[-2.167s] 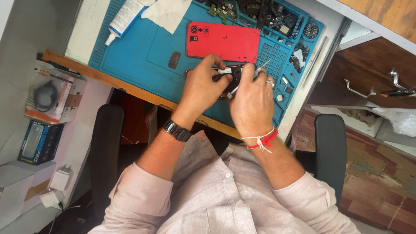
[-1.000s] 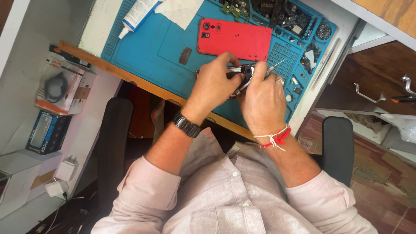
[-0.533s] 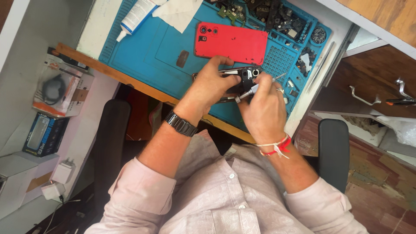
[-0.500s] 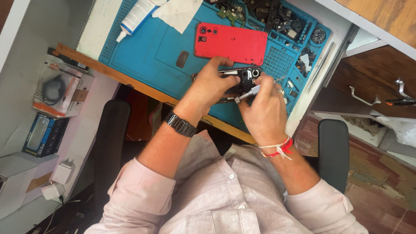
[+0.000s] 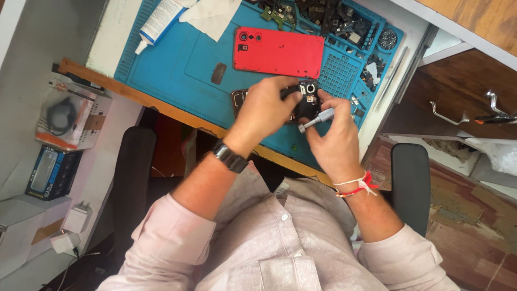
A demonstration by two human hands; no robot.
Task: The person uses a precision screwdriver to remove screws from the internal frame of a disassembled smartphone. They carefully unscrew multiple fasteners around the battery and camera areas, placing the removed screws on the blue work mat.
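My left hand grips an opened black phone body above the blue work mat. Its camera end sticks out past my fingers. My right hand holds a small silver screwdriver with its tip against the phone. A red phone back cover lies flat on the mat just beyond my hands.
Trays of small phone parts line the mat's far edge. A white glue tube and a white cloth lie at the mat's left. Boxed accessories sit on a shelf at left. A chair armrest stands at right.
Both hands have stayed on the phone body and screwdriver. The right hand has dropped slightly, so the screwdriver now points up toward the phone from below.
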